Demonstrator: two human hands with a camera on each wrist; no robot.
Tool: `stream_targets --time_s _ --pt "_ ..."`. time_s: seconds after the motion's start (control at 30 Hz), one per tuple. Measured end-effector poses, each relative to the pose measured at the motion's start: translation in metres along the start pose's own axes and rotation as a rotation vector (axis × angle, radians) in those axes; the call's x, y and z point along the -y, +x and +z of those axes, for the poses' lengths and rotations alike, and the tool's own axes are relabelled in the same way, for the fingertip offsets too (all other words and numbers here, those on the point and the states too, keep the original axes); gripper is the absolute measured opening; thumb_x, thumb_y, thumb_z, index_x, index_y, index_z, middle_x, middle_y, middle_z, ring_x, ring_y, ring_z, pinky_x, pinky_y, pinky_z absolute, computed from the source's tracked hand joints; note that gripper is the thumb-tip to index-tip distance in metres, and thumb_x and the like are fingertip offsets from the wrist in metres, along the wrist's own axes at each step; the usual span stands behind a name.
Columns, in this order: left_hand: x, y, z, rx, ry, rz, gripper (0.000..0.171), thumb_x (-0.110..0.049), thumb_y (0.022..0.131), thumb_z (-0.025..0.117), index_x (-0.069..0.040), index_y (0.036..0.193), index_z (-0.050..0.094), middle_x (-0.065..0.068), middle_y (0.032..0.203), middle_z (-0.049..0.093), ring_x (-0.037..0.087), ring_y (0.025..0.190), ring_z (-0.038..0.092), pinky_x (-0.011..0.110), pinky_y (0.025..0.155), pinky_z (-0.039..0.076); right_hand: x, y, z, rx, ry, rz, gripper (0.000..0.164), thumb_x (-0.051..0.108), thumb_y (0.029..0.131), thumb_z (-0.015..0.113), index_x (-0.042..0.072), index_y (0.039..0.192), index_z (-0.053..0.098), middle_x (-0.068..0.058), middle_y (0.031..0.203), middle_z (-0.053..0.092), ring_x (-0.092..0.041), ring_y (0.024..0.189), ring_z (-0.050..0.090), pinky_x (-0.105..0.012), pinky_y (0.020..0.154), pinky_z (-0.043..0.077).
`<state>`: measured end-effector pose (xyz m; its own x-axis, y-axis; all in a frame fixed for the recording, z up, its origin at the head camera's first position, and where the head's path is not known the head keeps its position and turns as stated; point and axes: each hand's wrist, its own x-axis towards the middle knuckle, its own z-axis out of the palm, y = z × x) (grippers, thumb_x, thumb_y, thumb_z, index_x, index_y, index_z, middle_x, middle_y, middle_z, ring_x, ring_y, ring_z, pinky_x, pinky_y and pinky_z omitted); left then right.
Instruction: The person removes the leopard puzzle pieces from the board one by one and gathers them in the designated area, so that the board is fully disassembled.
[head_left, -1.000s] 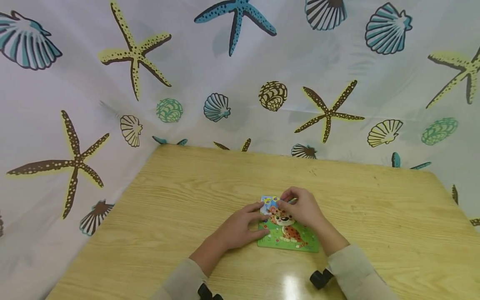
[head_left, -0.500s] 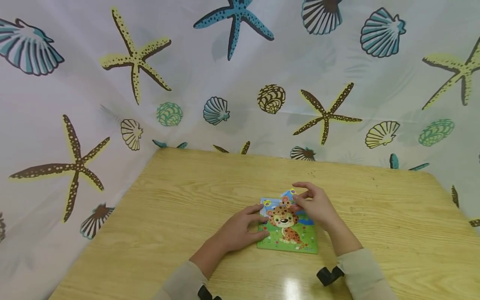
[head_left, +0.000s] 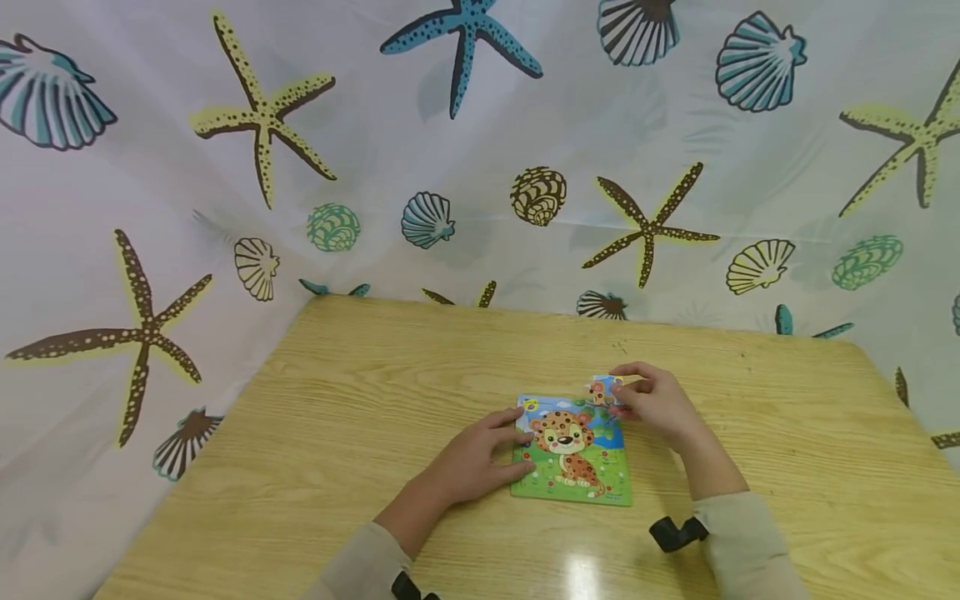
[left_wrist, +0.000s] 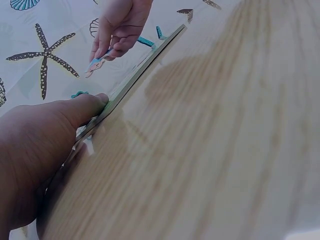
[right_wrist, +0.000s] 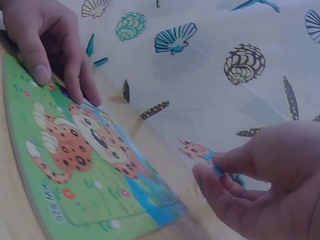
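Note:
A square leopard jigsaw puzzle (head_left: 543, 490) lies flat on the table, with a green lower part and blue sky above. My left hand (head_left: 476, 458) rests on its left edge, fingers spread and loosely bent. In the left wrist view the thumb (left_wrist: 90, 109) presses at the board's edge. Over the board's upper right corner, my right hand (head_left: 663, 410) pinches a small puzzle piece (head_left: 602, 390) between thumb and fingertips. Printed on that piece are a spotted orange ear and some blue, clearer in the right wrist view, where the piece (right_wrist: 194, 149) is raised off the board.
The pale wooden table (head_left: 390, 358) extends around the puzzle on all sides. Behind and to the left hangs a white cloth (head_left: 480, 150) printed with starfish and shells. A black wrist mount (head_left: 675, 533) sits at the right sleeve.
My right hand has lifted the puzzle piece from the top of the leopard's head and carried it right, past the ear. The left hand has stayed on the board's left edge.

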<state>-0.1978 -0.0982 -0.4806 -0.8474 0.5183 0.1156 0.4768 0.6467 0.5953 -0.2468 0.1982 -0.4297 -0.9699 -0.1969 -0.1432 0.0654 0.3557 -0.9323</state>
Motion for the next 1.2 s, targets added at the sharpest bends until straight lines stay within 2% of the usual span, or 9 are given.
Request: stream_targets --time_s 0.13,0.27,0.5,0.73,0.97,1.2 --pt "-0.001 0.000 -0.001 -0.005 0.003 0.002 0.046 -0.044 0.095 0.067 -0.017 0.132 0.067 0.005 0.159 0.039 0.033 0.146 0.039 0.052 0.116 0.038 0.000 -0.001 -0.010 0.009 -0.010 0.023 0.041 0.014 0.103 0.056 -0.002 0.140 0.049 -0.025 0.114 0.066 -0.021 0.085 0.072 -0.037 0.082 0.062" --pt "-0.002 0.000 -0.002 -0.015 -0.011 -0.007 0.046 -0.044 0.094 0.068 -0.017 0.131 0.067 0.005 0.159 0.039 0.033 0.146 0.039 0.052 0.116 0.037 -0.002 0.000 -0.019 0.016 -0.005 0.036 0.041 0.013 0.102 0.059 -0.002 0.139 0.050 -0.027 0.116 0.066 -0.019 0.084 0.072 -0.033 0.079 0.062" --pt "-0.002 -0.001 -0.001 -0.032 -0.039 -0.010 0.045 -0.043 0.093 0.069 -0.017 0.130 0.068 0.005 0.158 0.041 0.035 0.145 0.040 0.055 0.116 0.037 -0.015 0.001 -0.034 0.044 0.056 0.056 0.040 0.008 0.100 0.060 -0.006 0.136 0.052 -0.015 0.104 0.067 -0.015 0.081 0.071 -0.031 0.080 0.062" --pt "0.000 0.000 0.003 -0.039 -0.060 0.002 0.045 -0.043 0.093 0.070 -0.017 0.129 0.069 0.005 0.157 0.042 0.034 0.145 0.040 0.054 0.116 0.037 -0.022 -0.003 -0.046 0.052 0.053 0.089 0.038 0.008 0.100 0.060 -0.006 0.134 0.053 -0.011 0.103 0.065 -0.014 0.080 0.068 -0.029 0.076 0.062" --pt "0.000 0.001 0.003 -0.040 -0.059 0.000 0.045 -0.043 0.092 0.071 -0.018 0.130 0.068 0.004 0.158 0.042 0.034 0.145 0.041 0.053 0.116 0.037 -0.030 -0.002 -0.049 0.015 -0.023 0.132 0.038 0.012 0.098 0.065 -0.007 0.130 0.057 -0.007 0.096 0.063 -0.012 0.075 0.066 -0.025 0.069 0.061" --pt "-0.002 0.000 0.002 -0.035 -0.065 -0.010 0.045 -0.041 0.092 0.071 -0.017 0.131 0.068 0.004 0.158 0.042 0.034 0.144 0.041 0.054 0.116 0.038 -0.030 -0.001 -0.042 -0.025 -0.062 0.148 0.040 0.012 0.094 0.070 -0.006 0.129 0.059 -0.007 0.090 0.062 -0.011 0.070 0.065 -0.025 0.065 0.061"
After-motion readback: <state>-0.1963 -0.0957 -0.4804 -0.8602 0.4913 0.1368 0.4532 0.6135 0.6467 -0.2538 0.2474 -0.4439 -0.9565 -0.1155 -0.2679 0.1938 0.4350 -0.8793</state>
